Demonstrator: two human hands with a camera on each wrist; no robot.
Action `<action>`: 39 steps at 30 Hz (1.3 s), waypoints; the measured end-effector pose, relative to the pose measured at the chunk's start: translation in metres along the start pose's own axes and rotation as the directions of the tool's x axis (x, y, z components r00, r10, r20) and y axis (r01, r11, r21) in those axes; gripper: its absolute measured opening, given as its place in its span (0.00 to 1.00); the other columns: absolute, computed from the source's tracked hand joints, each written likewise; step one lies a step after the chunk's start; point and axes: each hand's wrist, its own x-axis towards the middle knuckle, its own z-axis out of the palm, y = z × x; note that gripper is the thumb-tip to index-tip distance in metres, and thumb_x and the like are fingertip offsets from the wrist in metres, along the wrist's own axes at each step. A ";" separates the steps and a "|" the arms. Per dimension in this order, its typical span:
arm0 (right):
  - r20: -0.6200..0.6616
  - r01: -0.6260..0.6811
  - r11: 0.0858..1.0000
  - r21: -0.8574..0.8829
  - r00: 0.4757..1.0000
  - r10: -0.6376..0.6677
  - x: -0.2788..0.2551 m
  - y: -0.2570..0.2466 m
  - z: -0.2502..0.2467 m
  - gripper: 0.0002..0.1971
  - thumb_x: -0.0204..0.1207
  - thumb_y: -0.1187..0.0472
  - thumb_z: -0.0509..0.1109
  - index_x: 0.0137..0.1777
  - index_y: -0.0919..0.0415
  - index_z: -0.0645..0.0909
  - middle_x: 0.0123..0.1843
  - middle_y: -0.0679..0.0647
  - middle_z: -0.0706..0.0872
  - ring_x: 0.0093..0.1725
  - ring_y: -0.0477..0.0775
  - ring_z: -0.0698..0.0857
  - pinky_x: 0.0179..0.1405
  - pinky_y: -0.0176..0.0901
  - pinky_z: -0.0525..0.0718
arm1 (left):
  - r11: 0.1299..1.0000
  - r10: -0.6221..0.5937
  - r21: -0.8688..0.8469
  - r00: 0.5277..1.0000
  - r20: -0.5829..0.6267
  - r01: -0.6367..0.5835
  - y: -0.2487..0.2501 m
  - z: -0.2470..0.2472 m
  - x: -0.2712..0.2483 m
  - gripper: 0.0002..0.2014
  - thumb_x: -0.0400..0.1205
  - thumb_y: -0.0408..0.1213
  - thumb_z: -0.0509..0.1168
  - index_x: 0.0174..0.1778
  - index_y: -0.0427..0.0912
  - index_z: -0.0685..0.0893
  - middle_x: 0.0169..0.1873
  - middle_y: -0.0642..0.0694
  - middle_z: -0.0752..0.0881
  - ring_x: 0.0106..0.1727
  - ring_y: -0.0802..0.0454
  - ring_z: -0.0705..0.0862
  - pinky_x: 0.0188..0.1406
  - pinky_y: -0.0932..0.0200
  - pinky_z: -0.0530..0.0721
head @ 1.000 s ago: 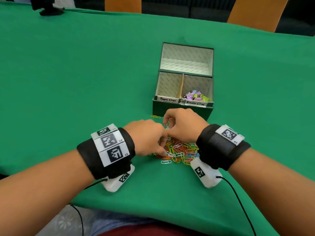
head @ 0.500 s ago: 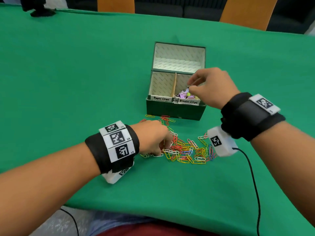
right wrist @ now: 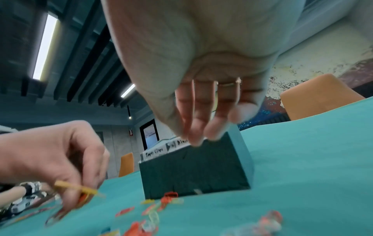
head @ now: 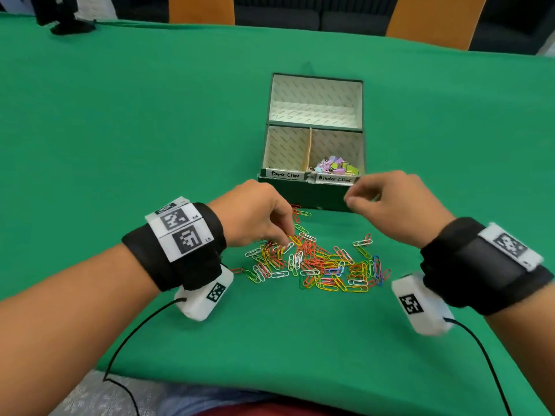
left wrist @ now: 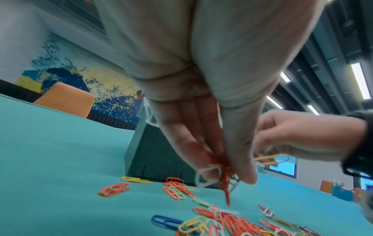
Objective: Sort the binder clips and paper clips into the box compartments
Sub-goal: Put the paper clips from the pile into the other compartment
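Head view: coloured paper clips [head: 318, 262] scattered loose on the green table [head: 120, 130], just in front of the dark green box [head: 303, 195]; pastel binder clips [head: 336, 168] heaped in the right front compartment, labelled "Binder Clips"; floor of the "Paper Clips" compartment hidden behind the front wall. Left hand [head: 255, 217] pinching clips at the pile's near-left edge. Right hand [head: 393, 205], half a second ago over the binder-clip compartment, now pulled back in front of the box, fingers loosely curled, nothing seen in them. Left wrist view: fingers [left wrist: 193, 143] and thumb closed on a small bunch of red and white clips [left wrist: 220, 177], lifted clear of the cloth. Right wrist view: much blurred; fingers [right wrist: 201, 115] hanging relaxed near the box's front rim, holding nothing.
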 end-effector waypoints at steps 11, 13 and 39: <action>0.453 -0.008 0.973 -0.231 0.884 0.115 -0.026 0.011 0.013 0.23 0.60 0.36 0.79 0.54 0.42 0.83 0.47 0.44 0.85 0.45 0.49 0.82 0.46 0.42 0.79 | 0.998 -0.024 -0.052 1.000 -0.012 0.023 -0.003 0.007 -0.001 0.05 0.70 0.38 0.79 0.38 0.50 0.91 0.29 0.57 0.89 0.30 0.68 0.84 0.34 0.77 0.79; 0.440 0.036 0.983 -0.180 0.897 0.048 -0.027 0.002 0.020 0.16 0.65 0.45 0.80 0.52 0.45 0.85 0.44 0.44 0.87 0.42 0.48 0.83 0.44 0.41 0.79 | 0.999 -0.018 -0.048 1.000 -0.022 0.017 -0.003 0.007 -0.001 0.05 0.70 0.39 0.79 0.37 0.49 0.91 0.30 0.55 0.90 0.32 0.65 0.85 0.36 0.73 0.81; 0.213 -0.008 0.971 0.238 0.976 -0.044 0.005 -0.030 -0.001 0.05 0.69 0.65 0.79 0.40 0.53 0.90 0.33 0.50 0.92 0.31 0.43 0.90 0.36 0.29 0.85 | 0.965 -0.132 0.185 0.956 -0.262 0.184 -0.002 -0.050 0.063 0.07 0.78 0.39 0.68 0.47 0.55 0.89 0.44 0.58 0.90 0.43 0.56 0.85 0.45 0.59 0.83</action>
